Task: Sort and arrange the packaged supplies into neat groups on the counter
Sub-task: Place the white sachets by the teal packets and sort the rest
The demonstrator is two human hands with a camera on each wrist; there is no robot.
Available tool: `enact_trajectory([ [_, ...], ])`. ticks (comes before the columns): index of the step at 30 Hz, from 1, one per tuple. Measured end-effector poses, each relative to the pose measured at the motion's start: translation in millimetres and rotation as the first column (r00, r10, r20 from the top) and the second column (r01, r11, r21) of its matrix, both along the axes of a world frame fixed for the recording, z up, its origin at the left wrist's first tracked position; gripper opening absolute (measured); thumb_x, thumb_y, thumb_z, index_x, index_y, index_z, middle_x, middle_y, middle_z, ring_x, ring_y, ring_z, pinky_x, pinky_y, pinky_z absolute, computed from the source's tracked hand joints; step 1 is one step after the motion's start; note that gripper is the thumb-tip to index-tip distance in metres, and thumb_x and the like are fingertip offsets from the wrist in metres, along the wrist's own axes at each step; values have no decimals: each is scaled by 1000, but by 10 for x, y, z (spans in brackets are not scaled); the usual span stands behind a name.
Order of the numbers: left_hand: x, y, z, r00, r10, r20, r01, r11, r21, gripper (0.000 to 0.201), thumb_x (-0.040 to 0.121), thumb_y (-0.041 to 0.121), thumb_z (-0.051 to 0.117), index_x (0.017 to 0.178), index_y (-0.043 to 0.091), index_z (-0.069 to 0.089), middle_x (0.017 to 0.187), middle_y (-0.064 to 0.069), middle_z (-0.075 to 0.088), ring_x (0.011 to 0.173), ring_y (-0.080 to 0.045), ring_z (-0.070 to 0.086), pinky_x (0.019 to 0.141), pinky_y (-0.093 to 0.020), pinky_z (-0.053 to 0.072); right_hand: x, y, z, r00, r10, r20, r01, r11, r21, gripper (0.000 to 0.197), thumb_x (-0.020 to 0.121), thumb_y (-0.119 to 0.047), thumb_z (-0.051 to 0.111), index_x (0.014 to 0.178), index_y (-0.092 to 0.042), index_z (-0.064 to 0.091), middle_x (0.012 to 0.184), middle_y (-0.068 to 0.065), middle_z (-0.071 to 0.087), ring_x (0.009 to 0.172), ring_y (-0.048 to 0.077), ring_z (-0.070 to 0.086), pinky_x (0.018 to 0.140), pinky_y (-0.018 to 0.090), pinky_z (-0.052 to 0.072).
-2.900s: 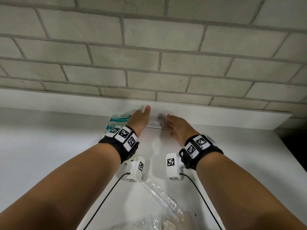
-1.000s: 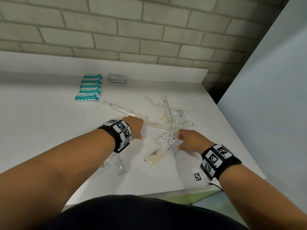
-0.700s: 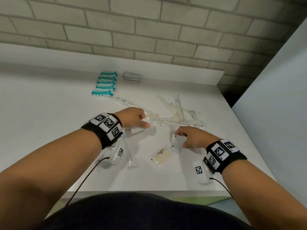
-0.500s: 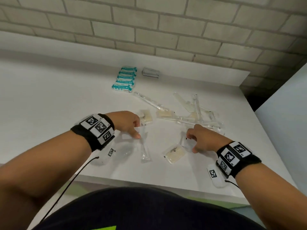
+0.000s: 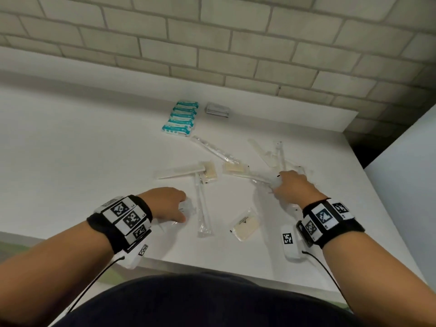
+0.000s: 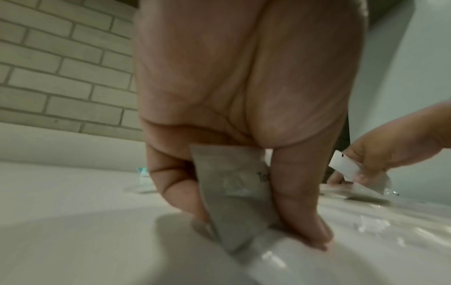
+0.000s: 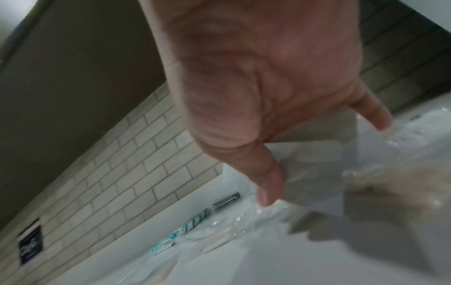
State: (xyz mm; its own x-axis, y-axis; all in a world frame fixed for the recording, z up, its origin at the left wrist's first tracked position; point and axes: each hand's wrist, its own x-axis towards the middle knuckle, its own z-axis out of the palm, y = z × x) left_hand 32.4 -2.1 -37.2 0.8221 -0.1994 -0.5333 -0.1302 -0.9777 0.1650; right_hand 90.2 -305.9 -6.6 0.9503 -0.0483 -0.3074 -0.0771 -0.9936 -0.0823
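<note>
Left hand pinches a small flat packet at the near counter edge; right hand pinches another packet by the clear-wrapped pile — lift cleanly, then lay like with like

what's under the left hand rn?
The left hand pinches a small flat packet, grip between thumb and fingers, its lower edge at the white counter. The palm hides the packet's top; whether anything lies beneath cannot be seen.
</note>
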Motion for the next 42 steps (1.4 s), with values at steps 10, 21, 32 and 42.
enact_trajectory([
  [10,470,-604,337,957,8,290,76,959,-274,27,92,36,56,93,9,58,98,-5,57,91,-23,56,76,-33,40,-434,213,-114,986,164,3,-160,960,229,52,95,-22,51,145,-14,36,160,4,20,147,27,17,118,43,21],
  [21,937,-1881,194,859,-446,254,502,830,-242,36,97,30,49,125,8,53,144,-6,47,139,-25,35,111,-41,33,-459,-445,-113,996,86,-11,-83,983,162,57,94,-29,53,146,-18,33,147,6,42,132,25,43,105,37,37],
  [32,935,-1611,33,801,-573,172,597,787,-158,33,96,41,45,107,14,60,124,7,61,137,-14,38,113,-33,28,40,-1012,101,992,-123,11,113,941,319,55,93,-23,59,144,-16,40,145,6,46,128,23,47,96,27,38],
  [42,933,-1243,200,931,324,-165,-306,453,-838,30,95,43,53,107,18,63,98,-6,73,99,-15,67,79,-37,59,332,-697,-139,872,475,-117,-484,873,-61,63,77,-8,66,127,-40,45,109,-5,48,96,19,51,73,28,42],
])
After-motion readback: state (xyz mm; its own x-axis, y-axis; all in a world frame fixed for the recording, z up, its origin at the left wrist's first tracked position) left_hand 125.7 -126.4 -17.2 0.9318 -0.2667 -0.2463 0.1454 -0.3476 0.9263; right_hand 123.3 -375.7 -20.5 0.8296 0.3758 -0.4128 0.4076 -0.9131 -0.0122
